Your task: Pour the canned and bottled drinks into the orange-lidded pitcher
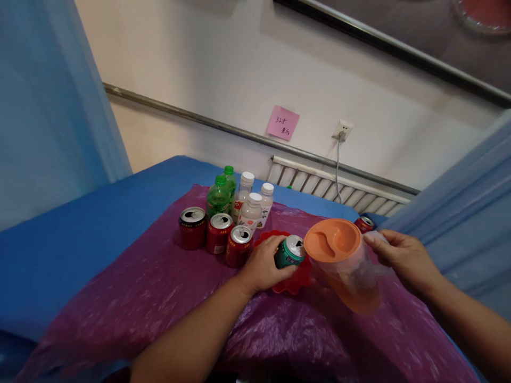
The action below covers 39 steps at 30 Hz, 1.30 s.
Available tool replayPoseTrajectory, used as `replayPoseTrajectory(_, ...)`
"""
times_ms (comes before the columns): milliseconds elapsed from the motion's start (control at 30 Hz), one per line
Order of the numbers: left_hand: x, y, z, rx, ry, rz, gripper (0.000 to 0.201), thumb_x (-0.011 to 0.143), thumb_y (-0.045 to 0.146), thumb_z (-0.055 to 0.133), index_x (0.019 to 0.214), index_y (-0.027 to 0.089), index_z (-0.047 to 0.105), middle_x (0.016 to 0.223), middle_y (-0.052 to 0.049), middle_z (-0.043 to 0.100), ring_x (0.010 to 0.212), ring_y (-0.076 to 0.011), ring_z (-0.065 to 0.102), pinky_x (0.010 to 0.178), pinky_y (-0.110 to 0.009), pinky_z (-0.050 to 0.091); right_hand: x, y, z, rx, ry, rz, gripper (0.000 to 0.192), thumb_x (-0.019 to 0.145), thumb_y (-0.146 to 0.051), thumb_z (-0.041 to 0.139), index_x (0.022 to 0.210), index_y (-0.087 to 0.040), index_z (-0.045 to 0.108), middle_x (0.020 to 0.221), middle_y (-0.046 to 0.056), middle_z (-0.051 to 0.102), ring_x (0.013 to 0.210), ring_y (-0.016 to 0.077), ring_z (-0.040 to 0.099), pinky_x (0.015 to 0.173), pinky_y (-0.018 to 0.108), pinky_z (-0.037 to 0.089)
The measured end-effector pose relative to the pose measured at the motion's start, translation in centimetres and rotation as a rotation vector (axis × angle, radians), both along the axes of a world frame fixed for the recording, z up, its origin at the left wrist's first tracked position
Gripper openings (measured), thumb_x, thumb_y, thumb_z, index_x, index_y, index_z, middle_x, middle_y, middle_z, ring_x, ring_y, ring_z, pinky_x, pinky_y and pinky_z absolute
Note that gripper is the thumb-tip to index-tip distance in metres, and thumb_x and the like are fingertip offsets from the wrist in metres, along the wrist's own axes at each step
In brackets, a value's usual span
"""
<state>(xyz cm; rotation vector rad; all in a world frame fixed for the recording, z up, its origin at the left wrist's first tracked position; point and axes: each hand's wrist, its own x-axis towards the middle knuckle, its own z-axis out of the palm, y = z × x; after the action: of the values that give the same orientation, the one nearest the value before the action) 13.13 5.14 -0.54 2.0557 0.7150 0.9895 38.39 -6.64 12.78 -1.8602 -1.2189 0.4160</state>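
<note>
a home room: wall radiator (339, 183), socket (342, 130), cloth-covered table (120, 213).

I look onto a cream wall (223, 69) crossed by a slanting metal rail (191, 116), with a pink sticky note (283, 123) and a white socket (342, 130) above a white radiator (335, 183). Blue curtains (48, 101) hang on both sides. A blue-covered table (99, 218) carries a purple plastic sheet (136, 298).

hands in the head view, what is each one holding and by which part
The left hand grips the green metal drink can around its side, over the red plastic bowl. The right hand holds the clear plastic pitcher with the orange lid by its handle side.
</note>
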Motion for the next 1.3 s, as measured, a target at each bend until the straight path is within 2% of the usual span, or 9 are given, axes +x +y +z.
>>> replayPoseTrajectory(567,0.0,0.0,0.1,0.011,0.018,0.000,0.060,0.071,0.025,0.081,0.127,0.020,0.060,0.128,-0.011,0.070,0.119,-0.0310,0.066,0.105,-0.046,0.051,1.1,-0.2,-0.9,0.000,-0.008,0.013,0.058,0.065,-0.074,0.075,0.052,-0.022,0.054,0.051,-0.003,0.043,0.051,0.0114,0.035,0.048,0.027,0.031)
replayPoseTrajectory(900,0.0,0.1,-0.1,0.012,0.014,0.002,0.060,0.071,0.026,0.080,0.127,0.020,0.061,0.128,-0.010,0.070,0.119,-0.0318,0.066,0.105,-0.046,0.052,0.6,0.0,-0.6,-0.014,0.012,-0.020,0.064,0.056,-0.081,0.075,0.049,-0.021,0.054,0.050,-0.003,0.043,0.050,0.0109,0.035,0.047,0.026,0.029)
replayPoseTrajectory(1167,0.0,0.1,-0.1,0.020,-0.003,-0.009,0.058,0.072,0.026,0.081,0.126,0.021,0.062,0.126,-0.009,0.071,0.117,-0.0310,0.067,0.103,-0.045,0.053,0.9,0.0,-0.8,-0.001,-0.019,0.001,0.060,0.062,-0.078,0.074,0.052,-0.021,0.057,0.051,-0.002,0.045,0.050,0.0115,0.036,0.047,0.027,0.030)
replayPoseTrajectory(1300,0.0,0.1,-0.1,0.024,-0.003,-0.010,0.058,0.072,0.027,0.081,0.126,0.021,0.062,0.125,-0.009,0.072,0.116,-0.0307,0.068,0.103,-0.045,0.053,1.2,-0.1,-1.1,0.018,-0.016,0.011,0.058,0.065,-0.074,0.075,0.051,-0.022,0.054,0.050,-0.003,0.044,0.049,0.0112,0.035,0.045,0.026,0.029)
